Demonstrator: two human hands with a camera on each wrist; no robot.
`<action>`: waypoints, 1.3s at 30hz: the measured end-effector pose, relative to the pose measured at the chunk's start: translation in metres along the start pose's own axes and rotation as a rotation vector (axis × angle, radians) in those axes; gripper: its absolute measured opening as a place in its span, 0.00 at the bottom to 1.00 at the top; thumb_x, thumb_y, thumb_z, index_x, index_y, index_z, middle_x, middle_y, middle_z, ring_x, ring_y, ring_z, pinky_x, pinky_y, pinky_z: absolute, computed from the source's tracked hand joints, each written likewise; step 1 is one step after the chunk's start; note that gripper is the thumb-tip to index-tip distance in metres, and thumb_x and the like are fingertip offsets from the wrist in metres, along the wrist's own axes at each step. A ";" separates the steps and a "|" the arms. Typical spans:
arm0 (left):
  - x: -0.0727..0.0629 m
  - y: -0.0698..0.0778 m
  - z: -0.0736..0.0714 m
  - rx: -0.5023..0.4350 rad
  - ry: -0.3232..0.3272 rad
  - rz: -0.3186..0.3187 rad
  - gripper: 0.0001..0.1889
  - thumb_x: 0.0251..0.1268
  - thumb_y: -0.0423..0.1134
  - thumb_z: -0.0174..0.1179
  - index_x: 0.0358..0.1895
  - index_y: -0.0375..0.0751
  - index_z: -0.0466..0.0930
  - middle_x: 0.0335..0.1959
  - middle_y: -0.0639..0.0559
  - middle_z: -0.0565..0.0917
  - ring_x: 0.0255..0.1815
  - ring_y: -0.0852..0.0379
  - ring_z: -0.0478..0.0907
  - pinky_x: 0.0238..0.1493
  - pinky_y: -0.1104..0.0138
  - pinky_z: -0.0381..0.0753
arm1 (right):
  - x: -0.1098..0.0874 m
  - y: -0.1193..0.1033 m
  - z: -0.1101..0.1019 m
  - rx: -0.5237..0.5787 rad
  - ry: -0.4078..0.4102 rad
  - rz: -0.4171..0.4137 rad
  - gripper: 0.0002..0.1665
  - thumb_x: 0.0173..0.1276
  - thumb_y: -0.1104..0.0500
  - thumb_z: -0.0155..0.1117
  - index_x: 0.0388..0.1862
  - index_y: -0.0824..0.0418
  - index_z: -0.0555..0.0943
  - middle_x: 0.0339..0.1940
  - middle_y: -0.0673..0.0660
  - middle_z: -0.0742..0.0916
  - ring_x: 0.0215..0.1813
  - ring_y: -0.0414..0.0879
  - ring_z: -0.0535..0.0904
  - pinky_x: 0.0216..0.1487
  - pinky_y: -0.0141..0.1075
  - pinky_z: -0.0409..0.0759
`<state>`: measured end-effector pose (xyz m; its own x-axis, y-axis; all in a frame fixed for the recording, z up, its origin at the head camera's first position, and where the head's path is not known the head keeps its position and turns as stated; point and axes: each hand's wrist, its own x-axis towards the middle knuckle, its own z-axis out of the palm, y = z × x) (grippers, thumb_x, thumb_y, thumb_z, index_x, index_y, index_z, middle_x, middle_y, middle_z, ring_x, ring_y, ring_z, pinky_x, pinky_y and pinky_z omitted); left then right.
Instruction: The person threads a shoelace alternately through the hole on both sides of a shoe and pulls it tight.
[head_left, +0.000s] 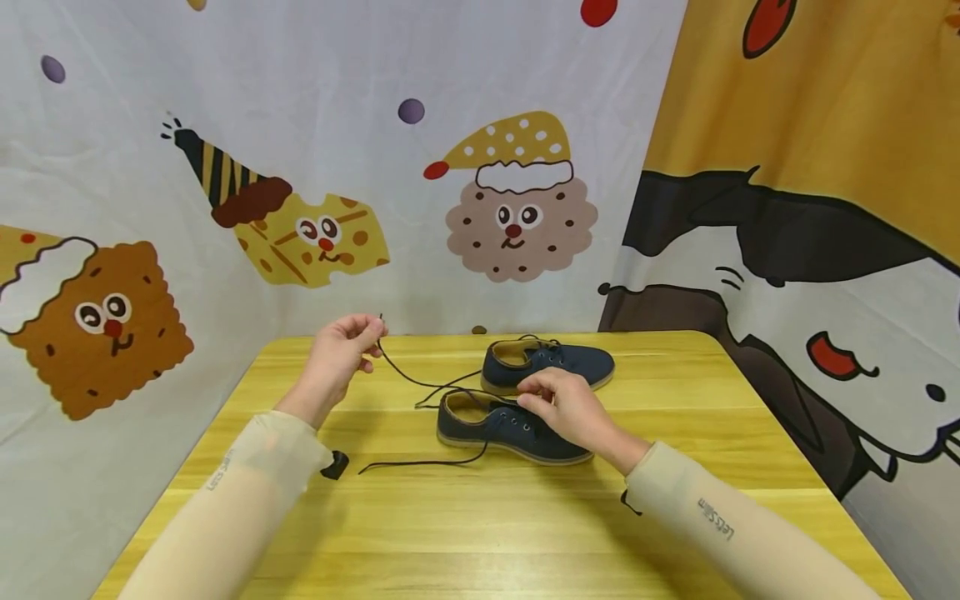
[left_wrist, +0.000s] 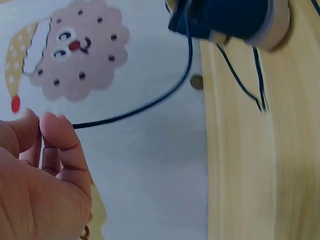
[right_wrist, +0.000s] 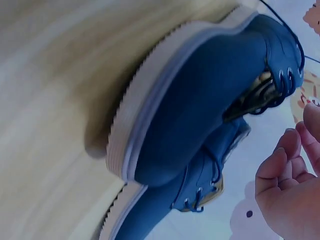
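Note:
My left hand (head_left: 339, 354) is raised over the far left of the table and pinches the end of a dark shoelace (head_left: 405, 377) between thumb and fingertips. In the left wrist view that lace (left_wrist: 132, 114) curves from the fingertips up to a shoe. It runs to the nearer navy shoe (head_left: 480, 427), whose other lace end lies loose on the tabletop. Over this shoe's lacing hovers my right hand (head_left: 566, 406), its fingers loosely bent. The right wrist view shows no lace between those fingers (right_wrist: 287, 142), which sit beside the eyelets (right_wrist: 286, 80).
A second navy shoe (head_left: 577, 360) stands just behind the first, toes pointing right, its laces trailing left. Both stand on a yellow wood-grain table (head_left: 480, 517). A cartoon-printed curtain (head_left: 420, 50) hangs behind the table's far edge.

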<state>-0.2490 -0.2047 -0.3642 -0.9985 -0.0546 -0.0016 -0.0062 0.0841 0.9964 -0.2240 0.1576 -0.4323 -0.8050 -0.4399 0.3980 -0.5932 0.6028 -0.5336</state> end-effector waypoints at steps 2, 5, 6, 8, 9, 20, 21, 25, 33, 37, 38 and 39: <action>-0.004 0.004 0.007 0.013 -0.019 0.007 0.18 0.67 0.51 0.61 0.48 0.40 0.80 0.46 0.45 0.79 0.33 0.54 0.75 0.23 0.68 0.77 | 0.002 0.003 -0.002 -0.009 -0.008 0.003 0.07 0.67 0.53 0.67 0.42 0.50 0.86 0.35 0.40 0.81 0.30 0.36 0.74 0.29 0.32 0.75; -0.009 0.008 0.018 0.033 -0.039 0.020 0.18 0.66 0.51 0.62 0.47 0.40 0.81 0.41 0.46 0.79 0.31 0.54 0.74 0.22 0.68 0.76 | 0.005 0.005 -0.004 -0.032 -0.035 0.013 0.07 0.67 0.52 0.67 0.43 0.48 0.85 0.36 0.40 0.81 0.31 0.35 0.75 0.31 0.32 0.76; -0.011 0.009 0.022 0.038 -0.045 0.022 0.17 0.66 0.50 0.62 0.47 0.40 0.82 0.40 0.46 0.79 0.31 0.54 0.73 0.22 0.68 0.76 | 0.006 0.005 -0.004 -0.044 -0.048 0.017 0.07 0.67 0.52 0.67 0.43 0.48 0.85 0.37 0.40 0.82 0.32 0.35 0.75 0.32 0.32 0.76; -0.015 0.010 0.031 0.047 -0.062 0.026 0.17 0.66 0.50 0.62 0.47 0.40 0.82 0.38 0.45 0.79 0.29 0.53 0.73 0.21 0.67 0.76 | 0.007 0.006 -0.004 -0.080 -0.080 0.016 0.09 0.67 0.51 0.67 0.44 0.49 0.85 0.37 0.40 0.82 0.33 0.34 0.75 0.33 0.32 0.77; -0.017 0.010 0.036 0.049 -0.073 0.023 0.16 0.66 0.50 0.62 0.46 0.40 0.82 0.37 0.44 0.79 0.29 0.52 0.74 0.21 0.67 0.76 | 0.008 0.005 -0.004 -0.099 -0.095 0.011 0.10 0.67 0.50 0.67 0.45 0.50 0.86 0.37 0.40 0.83 0.33 0.33 0.75 0.33 0.31 0.77; -0.030 -0.002 0.085 0.088 -0.197 -0.042 0.12 0.65 0.45 0.64 0.43 0.41 0.85 0.39 0.42 0.84 0.26 0.49 0.77 0.20 0.64 0.77 | 0.018 0.004 0.003 -0.296 -0.171 -0.102 0.11 0.66 0.48 0.68 0.45 0.48 0.88 0.41 0.42 0.86 0.40 0.36 0.80 0.37 0.33 0.79; -0.031 -0.005 0.087 0.094 -0.206 -0.044 0.11 0.65 0.45 0.64 0.42 0.42 0.85 0.38 0.43 0.84 0.26 0.49 0.77 0.20 0.64 0.77 | 0.018 0.004 0.003 -0.301 -0.174 -0.106 0.11 0.66 0.48 0.68 0.45 0.48 0.87 0.41 0.42 0.86 0.40 0.36 0.80 0.37 0.33 0.79; -0.032 -0.014 0.094 0.119 -0.241 -0.038 0.10 0.66 0.45 0.64 0.41 0.42 0.86 0.36 0.42 0.84 0.26 0.48 0.78 0.20 0.62 0.78 | 0.019 0.004 0.004 -0.313 -0.177 -0.123 0.11 0.65 0.48 0.68 0.45 0.47 0.88 0.40 0.42 0.86 0.40 0.36 0.80 0.38 0.34 0.79; -0.035 -0.021 0.105 0.177 -0.266 -0.087 0.10 0.67 0.43 0.63 0.44 0.41 0.85 0.38 0.40 0.84 0.36 0.35 0.79 0.20 0.62 0.79 | 0.021 0.003 0.004 -0.366 -0.183 -0.129 0.11 0.64 0.47 0.70 0.44 0.47 0.88 0.40 0.42 0.86 0.40 0.37 0.81 0.38 0.35 0.79; -0.034 -0.023 0.111 0.189 -0.286 -0.092 0.10 0.67 0.42 0.63 0.45 0.41 0.85 0.43 0.37 0.83 0.36 0.35 0.79 0.21 0.62 0.80 | 0.023 0.003 0.004 -0.373 -0.189 -0.130 0.11 0.64 0.47 0.70 0.43 0.46 0.88 0.39 0.42 0.87 0.39 0.37 0.81 0.38 0.35 0.79; -0.033 -0.023 0.113 0.192 -0.284 -0.090 0.10 0.68 0.41 0.63 0.45 0.41 0.85 0.43 0.36 0.83 0.35 0.37 0.80 0.21 0.62 0.80 | 0.024 0.003 0.004 -0.371 -0.189 -0.131 0.11 0.64 0.47 0.70 0.43 0.46 0.88 0.39 0.42 0.87 0.39 0.37 0.81 0.37 0.35 0.79; -0.033 -0.023 0.114 0.194 -0.281 -0.089 0.10 0.68 0.41 0.63 0.45 0.41 0.85 0.42 0.37 0.83 0.34 0.40 0.80 0.22 0.62 0.80 | 0.024 0.003 0.004 -0.367 -0.190 -0.132 0.11 0.64 0.47 0.70 0.43 0.47 0.88 0.39 0.42 0.87 0.39 0.37 0.81 0.37 0.35 0.79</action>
<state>-0.2225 -0.0914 -0.3972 -0.9693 0.2037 -0.1374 -0.0767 0.2807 0.9567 -0.2454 0.1465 -0.4274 -0.7293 -0.6230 0.2828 -0.6776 0.7148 -0.1729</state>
